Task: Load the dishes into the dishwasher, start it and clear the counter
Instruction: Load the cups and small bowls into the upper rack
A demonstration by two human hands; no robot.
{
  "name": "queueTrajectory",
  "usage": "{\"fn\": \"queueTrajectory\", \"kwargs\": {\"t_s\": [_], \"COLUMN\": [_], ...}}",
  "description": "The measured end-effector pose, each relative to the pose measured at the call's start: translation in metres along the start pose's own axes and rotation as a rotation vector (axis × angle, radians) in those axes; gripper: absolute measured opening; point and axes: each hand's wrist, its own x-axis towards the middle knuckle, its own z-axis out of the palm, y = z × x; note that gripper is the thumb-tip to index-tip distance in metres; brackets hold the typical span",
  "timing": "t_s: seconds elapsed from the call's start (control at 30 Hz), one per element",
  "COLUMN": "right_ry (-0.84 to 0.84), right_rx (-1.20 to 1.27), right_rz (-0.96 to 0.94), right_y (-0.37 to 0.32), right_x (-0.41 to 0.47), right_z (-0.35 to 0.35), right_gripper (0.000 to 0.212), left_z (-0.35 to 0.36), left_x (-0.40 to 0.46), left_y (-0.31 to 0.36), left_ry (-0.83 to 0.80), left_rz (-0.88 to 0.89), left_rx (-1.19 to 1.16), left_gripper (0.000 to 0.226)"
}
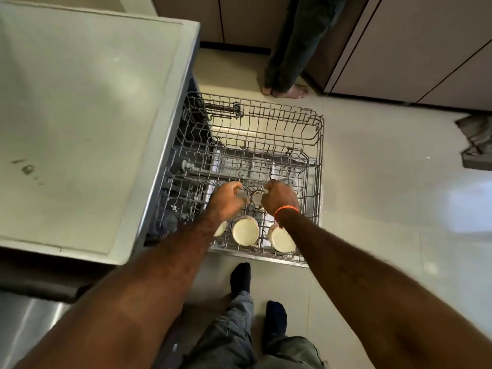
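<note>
rack (318, 145) far half bare | three cups (245, 231) at near edge | left hand (226, 201), right hand (279, 199) both clasp glass (257, 197) | bystander's feet (286, 90) beyond rack

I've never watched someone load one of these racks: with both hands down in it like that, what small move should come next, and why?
Probably set the glass down mouth-down in the upper rack and let go. Both the left hand and right hand are curled around it just above the wires, behind three cups already upside down at the near edge, and the rest of the rack is free.
</note>
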Motion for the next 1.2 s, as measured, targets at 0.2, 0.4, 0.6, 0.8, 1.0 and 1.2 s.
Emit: {"fn": "queueTrajectory", "kwargs": {"t_s": [0.2,0.4,0.6,0.8,1.0,1.2], "right_ry": [-0.011,-0.003,-0.044,-0.121,-0.189,-0.272], "right_rx": [-0.044,-0.143,-0.231,-0.211,-0.208,-0.236], "right_rz": [-0.275,-0.485,-0.803,-1.034,-1.176,-1.265], "right_y": [-0.031,-0.087,-0.175,-0.274,-0.362,-0.461], "right_x": [-0.058,-0.122,-0.189,-0.260,-0.320,-0.365], "right_z": [-0.042,-0.056,-0.044,0.001,0.074,0.154], "right_gripper": [0.041,0.043,0.030,0.040,0.037,0.040], "left_z": [-0.033,-0.085,-0.149,-0.205,-0.256,-0.311], "left_x": [-0.083,-0.178,-0.275,-0.362,-0.435,-0.477], "left_y": [0.020,0.016,-0.024,-0.101,-0.190,-0.286], "left_ry": [0.118,0.344,0.621,0.823,1.006,1.068], "left_rz": [0.059,0.096,0.021,-0.110,-0.224,-0.319], "left_rx": [-0.038,-0.059,-0.075,-0.123,-0.098,-0.177], "left_gripper": [0.065,0.069,0.067,0.067,0.064,0.061]}}
